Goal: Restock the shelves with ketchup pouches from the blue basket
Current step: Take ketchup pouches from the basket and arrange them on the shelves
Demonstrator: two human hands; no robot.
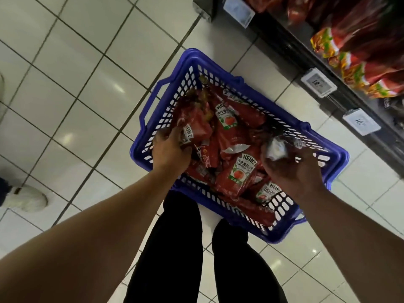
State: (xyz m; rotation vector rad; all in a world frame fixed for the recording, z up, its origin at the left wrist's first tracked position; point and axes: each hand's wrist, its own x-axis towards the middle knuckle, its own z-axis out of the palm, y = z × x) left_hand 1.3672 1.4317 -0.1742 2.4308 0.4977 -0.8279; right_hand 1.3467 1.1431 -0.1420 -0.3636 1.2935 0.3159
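left hand [169,147] fingers curl round a red ketchup pouch [192,125]; right hand [290,165] pinches a blurred silvery pouch end [276,149]. both reach into the blue basket [166,95] of pouches on the tiled floor [87,62]. shelves [328,68] with price tags [318,84] stand just right; black trouser legs [175,248] below.

The basket [166,106] is bright blue with a lattice of open slots in its walls. The pouches [238,171] in it are deep red, each with a white label, a green band and a red tomato. The floor [87,62] is pale glossy tile with dark grout lines. The trousers [175,248] are black; the shoe [28,197] is white.
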